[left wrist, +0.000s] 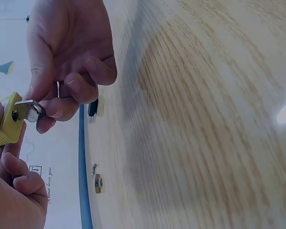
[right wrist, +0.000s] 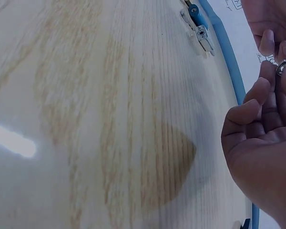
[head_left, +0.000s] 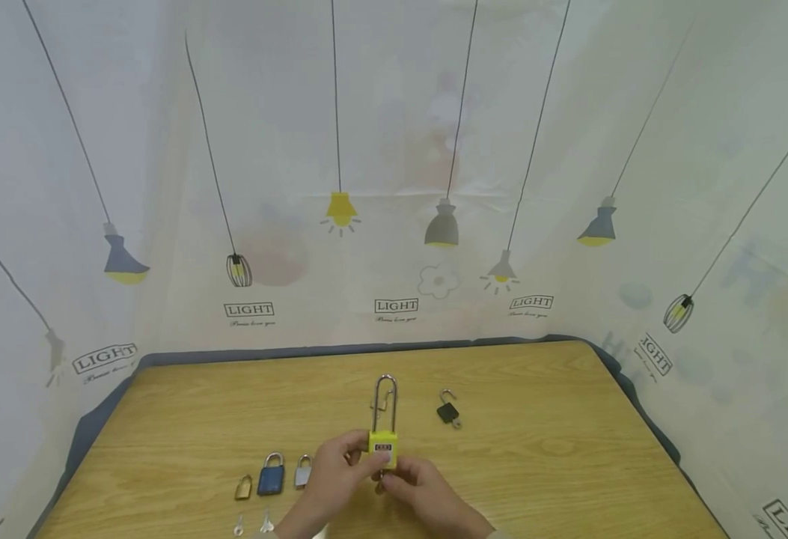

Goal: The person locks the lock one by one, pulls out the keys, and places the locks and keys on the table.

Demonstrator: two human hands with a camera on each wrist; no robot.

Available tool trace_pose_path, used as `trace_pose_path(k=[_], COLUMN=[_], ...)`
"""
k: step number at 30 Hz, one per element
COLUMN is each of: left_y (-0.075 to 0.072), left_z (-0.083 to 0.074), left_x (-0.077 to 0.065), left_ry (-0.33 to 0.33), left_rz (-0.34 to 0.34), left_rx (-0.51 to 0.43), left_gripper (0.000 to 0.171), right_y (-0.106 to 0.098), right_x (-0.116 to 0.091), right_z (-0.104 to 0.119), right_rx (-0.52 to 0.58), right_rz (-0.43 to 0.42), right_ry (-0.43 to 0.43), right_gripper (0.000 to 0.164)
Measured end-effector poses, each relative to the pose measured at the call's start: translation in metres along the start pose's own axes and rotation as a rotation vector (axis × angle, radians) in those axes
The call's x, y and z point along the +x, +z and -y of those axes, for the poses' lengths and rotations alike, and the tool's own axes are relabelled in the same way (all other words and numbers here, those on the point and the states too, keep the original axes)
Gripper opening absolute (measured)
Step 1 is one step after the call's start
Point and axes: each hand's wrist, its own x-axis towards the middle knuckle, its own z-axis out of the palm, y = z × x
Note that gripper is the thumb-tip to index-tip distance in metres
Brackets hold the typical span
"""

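A yellow padlock [head_left: 383, 439] with a long, upright metal shackle is held above the table by my left hand [head_left: 336, 473], whose thumb lies across its front. Both shackle legs enter the body. From the keyhole underneath, a silver key [left wrist: 31, 110] sticks out, clearest in the left wrist view. My right hand [head_left: 427, 494] pinches that key between thumb and fingers just below the lock. In the right wrist view the right hand's curled fingers [right wrist: 245, 114] cover most of the key, and the padlock body cannot be made out there.
Left of the hands stand a small brass padlock [head_left: 243, 489], a blue padlock [head_left: 271, 480] and a silver padlock [head_left: 302, 477]. Loose keys [head_left: 238, 527] lie nearer me. A black padlock [head_left: 447, 412], its shackle open, lies right. Another brass padlock [left wrist: 97, 183] sits behind the yellow one.
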Motion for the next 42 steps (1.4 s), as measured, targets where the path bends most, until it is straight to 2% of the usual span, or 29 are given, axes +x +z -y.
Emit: trace_pose_path(k=[4, 15, 22, 26, 30, 34, 42], left_y=[0.000, 0.002, 0.002, 0.002, 0.002, 0.001, -0.001], left_z=[-0.001, 0.002, 0.002, 0.005, 0.007, 0.007, 0.003], left_x=[-0.001, -0.001, -0.002, -0.001, -0.001, -0.001, -0.002], left_ry=[0.031, 0.018, 0.022, 0.001, -0.023, -0.037, -0.039], left_rz=[-0.010, -0.032, -0.043, -0.053, -0.060, -0.061, -0.044], left_rx=[-0.013, 0.002, -0.015, 0.016, 0.025, 0.031, 0.014], left_gripper=[0.028, 0.026, 0.024, 0.024, 0.024, 0.024, 0.027], right_y=[0.001, 0.004, 0.009, 0.014, 0.018, 0.020, 0.021], right_x=[0.000, 0.003, 0.005, 0.008, 0.010, 0.009, 0.007], right_z=[0.002, 0.003, 0.006, 0.007, 0.004, 0.003, 0.003], right_rx=[0.008, 0.041, -0.001, -0.044, -0.038, -0.036, 0.019], right_rz=[-0.010, -0.052, -0.119, -0.192, -0.247, -0.262, -0.257], right_ry=[0.026, 0.067, 0.059, 0.065, 0.065, 0.031, 0.033], right_gripper=[0.029, 0.032, 0.030, 0.026, 0.026, 0.024, 0.021])
